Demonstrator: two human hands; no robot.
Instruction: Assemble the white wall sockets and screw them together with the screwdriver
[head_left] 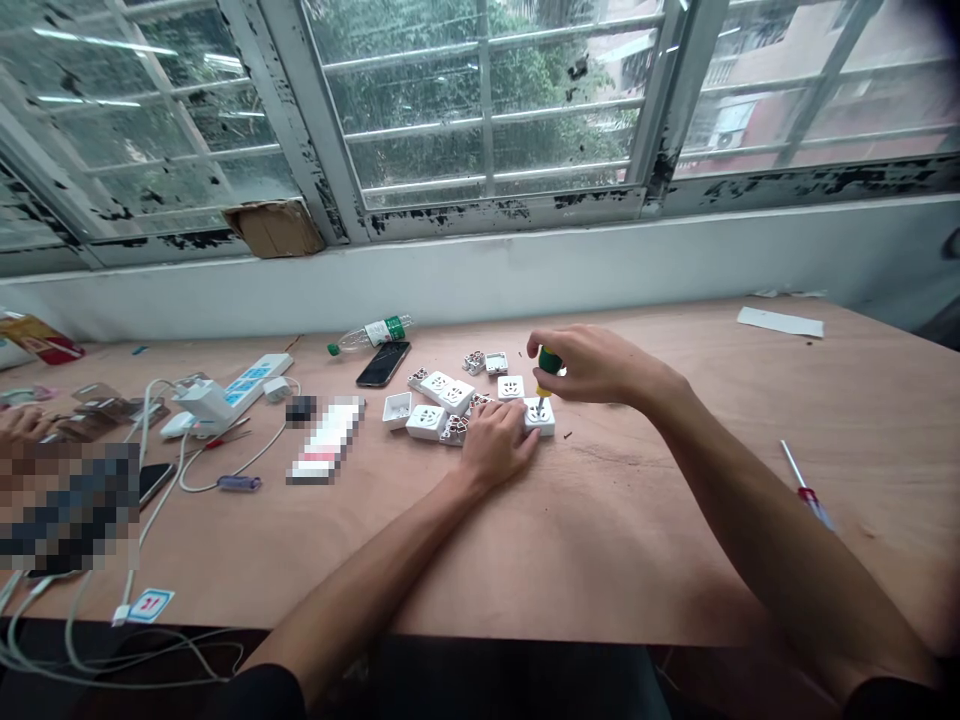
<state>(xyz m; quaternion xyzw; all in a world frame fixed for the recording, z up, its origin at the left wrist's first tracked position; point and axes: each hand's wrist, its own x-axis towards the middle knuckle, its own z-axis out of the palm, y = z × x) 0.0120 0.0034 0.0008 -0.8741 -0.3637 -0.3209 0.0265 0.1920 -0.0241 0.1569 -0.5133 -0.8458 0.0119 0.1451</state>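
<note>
My right hand (589, 362) is closed around the green and yellow handle of a short screwdriver (551, 358). The screwdriver stands upright, its tip down on the face of a white wall socket (547, 424). My left hand (496, 442) grips that socket from the left, with the thumb along its front edge; the fingertips are partly hidden. Close by on the left lie more white sockets (426, 421), an open white housing (397, 410) and bare socket inner parts (454, 430). A small screw (568, 435) lies just right of the gripped socket.
A second screwdriver (806, 490) rests at the right. Behind the sockets lie a phone (384, 364) and a plastic bottle (373, 334). To the left are a power strip (255, 385), loose cables (150, 520) and another person's hand (26, 430). White paper (780, 321) lies at the back right.
</note>
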